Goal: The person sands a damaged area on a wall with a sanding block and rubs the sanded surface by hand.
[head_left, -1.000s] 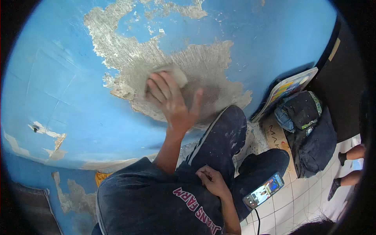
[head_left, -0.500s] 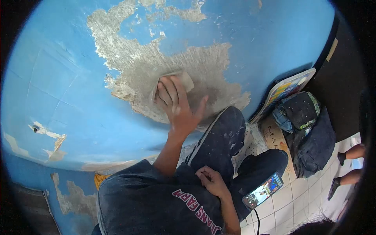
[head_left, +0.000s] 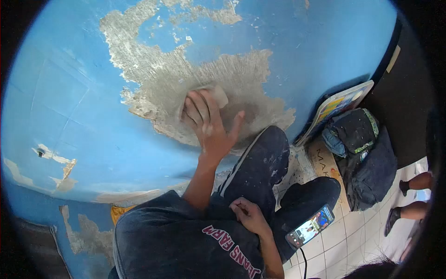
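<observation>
My left hand [head_left: 210, 125] is laid against the blue wall [head_left: 297, 51], fingers pressed over a pale sheet that looks like sandpaper [head_left: 219, 96]. Part of that sheet is hidden under the fingers, and my thumb sticks out to the side. Around it spreads a rough grey patch of bare plaster [head_left: 158, 69] with ragged paint edges. In my lap, my right hand [head_left: 251, 215] rests loosely curled, with nothing visible in it. Near that forearm, a phone [head_left: 310, 226] with a lit screen lies by my leg.
Dark clothes or a bag [head_left: 367, 158] are piled on a cardboard box [head_left: 324, 162] at the right. A colourful board [head_left: 339, 107] leans against the wall. Another person's feet [head_left: 395, 216] show at the far right. A black cable [head_left: 304, 262] runs from the phone over white tiles.
The view has shifted very slightly. My left hand stays at nearly the same spot on the grey patch, and my right hand still rests in my lap.
</observation>
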A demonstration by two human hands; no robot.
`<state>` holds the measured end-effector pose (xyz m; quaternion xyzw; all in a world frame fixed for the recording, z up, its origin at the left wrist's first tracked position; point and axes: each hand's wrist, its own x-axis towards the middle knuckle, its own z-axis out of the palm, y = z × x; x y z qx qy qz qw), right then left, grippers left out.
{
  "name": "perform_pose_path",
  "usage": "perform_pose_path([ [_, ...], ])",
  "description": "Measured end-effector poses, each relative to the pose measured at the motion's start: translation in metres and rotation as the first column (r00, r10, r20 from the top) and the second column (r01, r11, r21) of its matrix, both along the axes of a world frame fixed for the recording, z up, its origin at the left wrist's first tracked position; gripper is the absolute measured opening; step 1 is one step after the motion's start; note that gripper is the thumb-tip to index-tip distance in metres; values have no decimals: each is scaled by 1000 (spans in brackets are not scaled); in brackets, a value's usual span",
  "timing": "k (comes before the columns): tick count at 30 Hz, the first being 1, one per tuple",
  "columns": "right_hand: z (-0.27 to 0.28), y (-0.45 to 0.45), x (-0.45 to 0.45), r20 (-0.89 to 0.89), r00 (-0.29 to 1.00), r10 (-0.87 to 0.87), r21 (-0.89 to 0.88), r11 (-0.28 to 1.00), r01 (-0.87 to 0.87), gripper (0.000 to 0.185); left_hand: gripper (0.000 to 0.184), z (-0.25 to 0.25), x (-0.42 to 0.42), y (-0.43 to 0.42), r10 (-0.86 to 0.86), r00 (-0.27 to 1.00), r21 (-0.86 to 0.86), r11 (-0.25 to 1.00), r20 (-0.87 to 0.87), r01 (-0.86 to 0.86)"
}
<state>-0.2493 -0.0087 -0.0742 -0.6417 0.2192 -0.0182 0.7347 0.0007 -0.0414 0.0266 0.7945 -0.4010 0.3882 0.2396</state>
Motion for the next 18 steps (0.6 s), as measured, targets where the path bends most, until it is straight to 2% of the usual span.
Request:
perform_pose_path([
  [3, -4, 2, -1, 82, 996, -28, -17, 999, 30, 15, 105, 1, -3, 9, -44, 994, 74, 996, -102, 52],
  [5, -3, 2, -2, 59, 998, -20, 1, 1000, 20, 15, 105, 37, -5, 9, 16, 997, -90, 996, -73, -22],
  [6, -3, 2, -1, 45, 999, -14, 10, 1000, 14, 15, 105, 49, -3, 10, 18, 997, -86, 996, -72, -25],
  [8, 4, 0, 0, 30, 1000, -1, -6, 1000, 2, 15, 106, 67, 4, 10, 25, 999, -234, 972, 35, -17],
  [9, 6, -2, 1, 8, 1000, 8, -25, 1000, -8, 14, 106, 66, 4, 8, 25, 999, -235, 972, 40, -14],
  [12, -5, -1, 0, 13, 1000, 22, 20, 1000, -22, 14, 108, 38, 2, -1, 70, 997, -166, 984, 43, -62],
  [14, -3, -1, 0, -3, 1000, 17, 22, 1000, -17, 15, 109, 1, 4, 1, 99, 994, 37, 994, 56, -101],
  [18, -5, 0, -2, 21, 1000, 20, -11, 1000, -20, 15, 110, 5, 2, 12, -1, 1000, 37, 999, -24, 1],
])
